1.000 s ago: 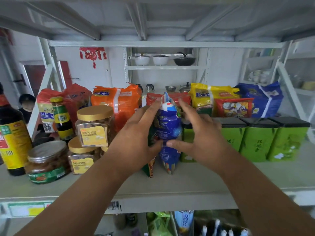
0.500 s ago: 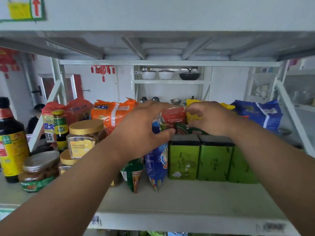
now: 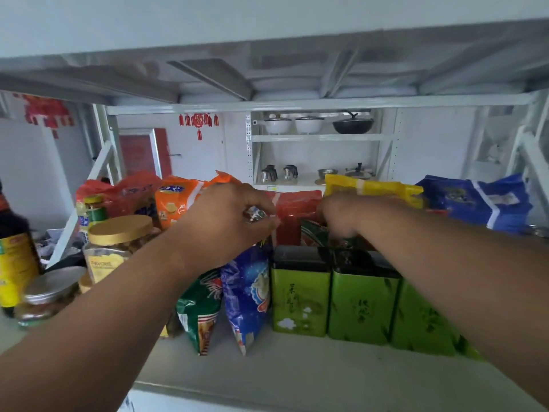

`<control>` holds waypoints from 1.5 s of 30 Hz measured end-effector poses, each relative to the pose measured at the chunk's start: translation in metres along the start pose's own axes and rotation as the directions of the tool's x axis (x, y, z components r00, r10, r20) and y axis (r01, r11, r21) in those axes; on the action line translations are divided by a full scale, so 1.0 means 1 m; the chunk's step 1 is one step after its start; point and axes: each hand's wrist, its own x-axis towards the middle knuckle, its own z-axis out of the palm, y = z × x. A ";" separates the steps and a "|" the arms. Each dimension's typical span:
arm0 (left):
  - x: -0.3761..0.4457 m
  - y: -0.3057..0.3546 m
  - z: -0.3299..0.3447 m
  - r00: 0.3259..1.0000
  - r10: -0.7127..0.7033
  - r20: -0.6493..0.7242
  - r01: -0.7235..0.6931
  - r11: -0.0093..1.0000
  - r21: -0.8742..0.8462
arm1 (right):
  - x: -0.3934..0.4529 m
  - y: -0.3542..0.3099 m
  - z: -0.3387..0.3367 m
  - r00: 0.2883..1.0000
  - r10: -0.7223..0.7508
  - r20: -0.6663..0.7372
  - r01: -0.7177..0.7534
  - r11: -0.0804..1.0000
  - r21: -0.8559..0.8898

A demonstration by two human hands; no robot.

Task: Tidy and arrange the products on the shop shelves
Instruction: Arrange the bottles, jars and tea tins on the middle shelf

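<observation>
Green tins point(image 3: 300, 292) with black lids stand in a row below the right hand's point(image 3: 341, 215) knuckles, glossy red bag point(image 3: 297, 215) between both hands. Left hand point(image 3: 225, 221) pinches the crinkly top of the blue pouch point(image 3: 246, 292), fingers curled tight. Right fingers are curled down onto a green-red packet point(image 3: 312, 233) behind the tins; its grip can't be made out.

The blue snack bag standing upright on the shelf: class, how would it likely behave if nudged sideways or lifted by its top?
The blue snack bag stands on a narrow pointed bottom, so it would probably tip if nudged. Its creased film suggests floppy and light. The green tin beside it may prop it.
</observation>
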 end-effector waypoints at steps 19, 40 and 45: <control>-0.028 -0.007 -0.039 0.993 -0.044 -0.111 0.018 0.974 -0.227 | -0.095 -0.007 -0.093 0.692 0.285 -0.663 0.145 0.845 0.514; -0.111 -0.011 -0.039 0.976 -0.208 -0.058 -0.021 0.178 -0.984 | -0.205 -0.180 -0.052 0.684 0.532 -0.499 0.633 -0.092 0.769; -0.135 -0.011 -0.028 0.963 -0.268 0.040 0.080 0.143 -0.986 | -0.212 -0.189 -0.022 0.670 0.593 -0.447 0.632 -0.139 0.762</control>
